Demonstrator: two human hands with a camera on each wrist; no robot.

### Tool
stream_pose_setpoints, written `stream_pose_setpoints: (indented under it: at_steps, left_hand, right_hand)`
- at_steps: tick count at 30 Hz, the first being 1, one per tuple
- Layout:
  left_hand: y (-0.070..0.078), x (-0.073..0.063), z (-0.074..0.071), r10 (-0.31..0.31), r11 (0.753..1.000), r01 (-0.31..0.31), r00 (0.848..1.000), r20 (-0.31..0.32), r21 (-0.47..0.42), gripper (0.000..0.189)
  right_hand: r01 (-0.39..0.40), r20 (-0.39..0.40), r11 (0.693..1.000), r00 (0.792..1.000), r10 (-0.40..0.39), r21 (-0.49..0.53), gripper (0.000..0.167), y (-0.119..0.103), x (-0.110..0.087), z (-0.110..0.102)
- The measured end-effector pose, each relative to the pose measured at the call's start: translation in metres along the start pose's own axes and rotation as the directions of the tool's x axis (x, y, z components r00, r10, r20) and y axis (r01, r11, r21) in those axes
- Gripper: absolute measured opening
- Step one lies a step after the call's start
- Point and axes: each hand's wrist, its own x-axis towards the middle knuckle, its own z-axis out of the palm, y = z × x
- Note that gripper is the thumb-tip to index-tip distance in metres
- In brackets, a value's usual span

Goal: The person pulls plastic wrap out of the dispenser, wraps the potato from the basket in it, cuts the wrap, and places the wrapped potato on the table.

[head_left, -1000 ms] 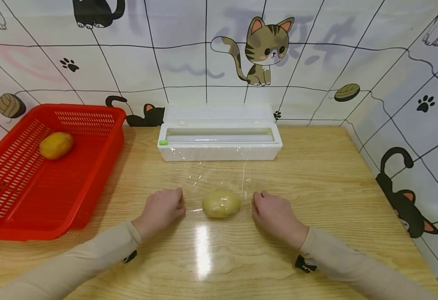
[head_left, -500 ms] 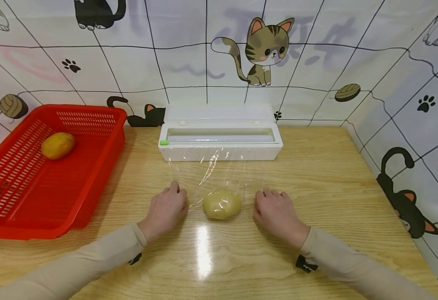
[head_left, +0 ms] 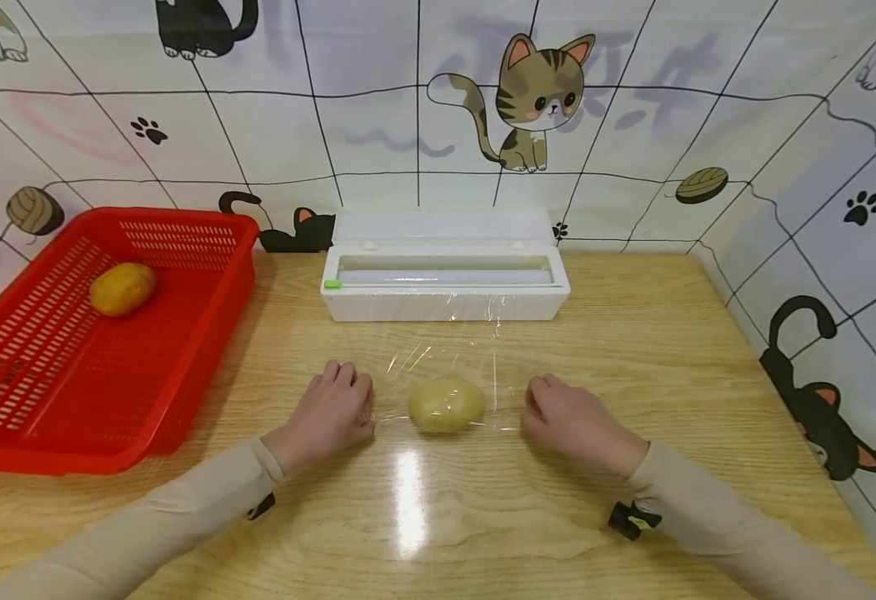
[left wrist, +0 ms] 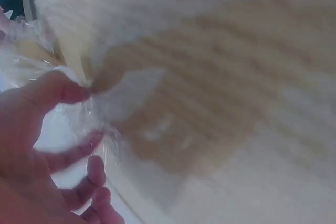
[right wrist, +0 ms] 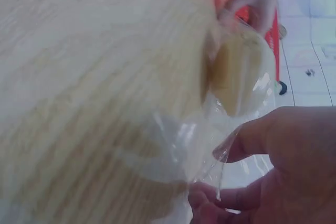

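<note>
A pale yellow potato point(head_left: 447, 405) lies on the table under a sheet of clear cling film point(head_left: 475, 354). The film runs back to the white dispenser box point(head_left: 445, 304), whose lid stands up. Left of the potato, my left hand point(head_left: 327, 408) grips one edge of the film with thumb and fingers; the left wrist view shows film bunched at the fingertips point(left wrist: 97, 135). On the other side, my right hand point(head_left: 574, 423) holds the opposite edge, film passing between thumb point(right wrist: 228, 150) and fingers. Neither hand touches the potato.
A red plastic basket point(head_left: 220, 367) stands at the left with a yellow-orange oval fruit or vegetable point(head_left: 123, 289) inside. The wooden table point(head_left: 633, 325) meets a cat-patterned wall covering point(head_left: 377, 125) at the back and right. A green piece point(head_left: 332, 284) sits on the box's left end.
My right hand has shifted right, away from the potato, drawing the film wider. My left hand's fingers have moved slightly up the table. The potato stays in place.
</note>
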Motion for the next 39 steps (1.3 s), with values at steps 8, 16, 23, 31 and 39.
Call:
stream_pose_setpoints:
  at_steps: [8, 16, 23, 31, 39]
  left_hand:
    - [-0.002, 0.007, -0.006, 0.151, 0.966, -0.157, 0.988, 0.042, 0.207, 0.029]
    - [-0.005, 0.009, -0.009, 0.040, 0.999, -0.039, 0.990, 0.134, -0.013, 0.029]
    - [-0.007, 0.012, -0.006, -0.032, 0.975, 0.072, 0.981, 0.189, -0.212, 0.035]
    - [-0.025, 0.004, -0.011, 0.013, 0.901, 0.039, 0.993, 0.117, -0.432, 0.038]
    - [-0.021, -0.010, -0.032, 0.013, 0.945, -0.019, 1.000, -0.023, -0.325, 0.039]
  right_hand:
    - [-0.010, 0.020, 1.000, 1.000, 0.009, 0.022, 0.014, -0.001, 0.004, -0.019]
    - [0.274, -0.051, 0.960, 0.961, -0.271, 0.062, 0.037, -0.049, 0.022, -0.018]
    - [0.350, 0.015, 0.928, 0.935, -0.354, 0.127, 0.040, -0.059, 0.036, 0.000]
    - [0.364, 0.043, 0.901, 0.922, -0.384, 0.237, 0.035, -0.050, 0.046, 0.002]
    - [0.338, 0.079, 0.890, 0.923, -0.377, 0.306, 0.036, -0.046, 0.056, 0.001]
